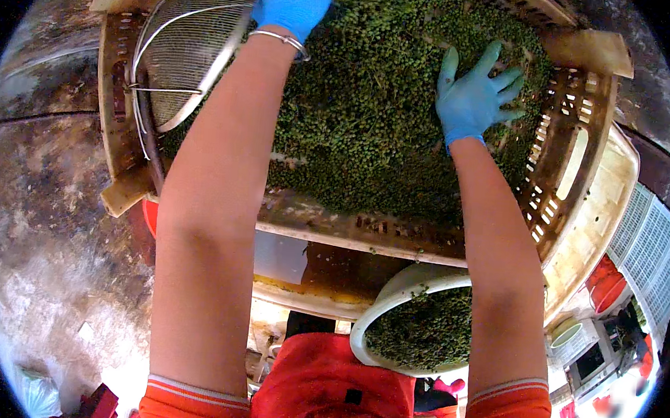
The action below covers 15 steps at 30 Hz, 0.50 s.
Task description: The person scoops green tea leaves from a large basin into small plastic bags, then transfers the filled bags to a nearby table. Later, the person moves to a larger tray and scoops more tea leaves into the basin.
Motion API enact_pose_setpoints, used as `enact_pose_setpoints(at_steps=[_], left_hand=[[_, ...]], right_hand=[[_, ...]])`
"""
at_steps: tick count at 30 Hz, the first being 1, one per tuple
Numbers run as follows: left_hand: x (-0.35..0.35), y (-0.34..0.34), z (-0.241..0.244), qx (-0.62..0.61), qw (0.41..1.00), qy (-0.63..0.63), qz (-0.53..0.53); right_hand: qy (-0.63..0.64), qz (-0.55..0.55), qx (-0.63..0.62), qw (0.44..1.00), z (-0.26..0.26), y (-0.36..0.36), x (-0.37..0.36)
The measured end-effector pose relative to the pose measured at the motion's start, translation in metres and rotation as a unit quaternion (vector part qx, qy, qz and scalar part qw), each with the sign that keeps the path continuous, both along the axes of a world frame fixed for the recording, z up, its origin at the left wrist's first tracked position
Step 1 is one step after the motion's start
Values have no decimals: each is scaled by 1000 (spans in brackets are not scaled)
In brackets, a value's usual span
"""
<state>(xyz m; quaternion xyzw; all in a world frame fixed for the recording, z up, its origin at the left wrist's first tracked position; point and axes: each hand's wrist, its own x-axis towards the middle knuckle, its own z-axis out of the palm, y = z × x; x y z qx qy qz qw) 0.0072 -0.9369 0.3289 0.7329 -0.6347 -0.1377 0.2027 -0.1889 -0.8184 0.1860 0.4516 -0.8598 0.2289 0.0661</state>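
Observation:
A slatted plastic crate (367, 245) lies before me, its floor covered with a layer of small round green berries (364, 129) that look like green peppercorns. My right hand (471, 96), in a blue glove, rests over the berries on the right with its fingers spread and nothing in its grasp. At the top edge is my left hand (294, 2), gloved in blue too; its fingertips are cut off by the frame. A metal bangle circles that wrist. Just left of it, a round wire-mesh strainer (192, 47) leans inside the crate's left wall.
Beneath the crate is a wide tub (317, 301) holding brownish liquid. A white bowl (380, 305) of similar berries sits at its near edge, against my red apron. Pale plastic crates (647, 242) and a red container (604, 285) stand at right. Stained floor (49, 218) extends left.

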Motion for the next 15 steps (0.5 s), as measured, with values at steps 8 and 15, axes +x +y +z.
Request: enact_pose_setpoints(at_steps=[8,15], left_hand=[[-33,60,14,122,956,-175,-200],[-9,131,-14,46,929,-178,-320]], right_hand=[[-5,48,-35,998,-6,2,-10],[-25,89,-102,991,-26,3,-32]])
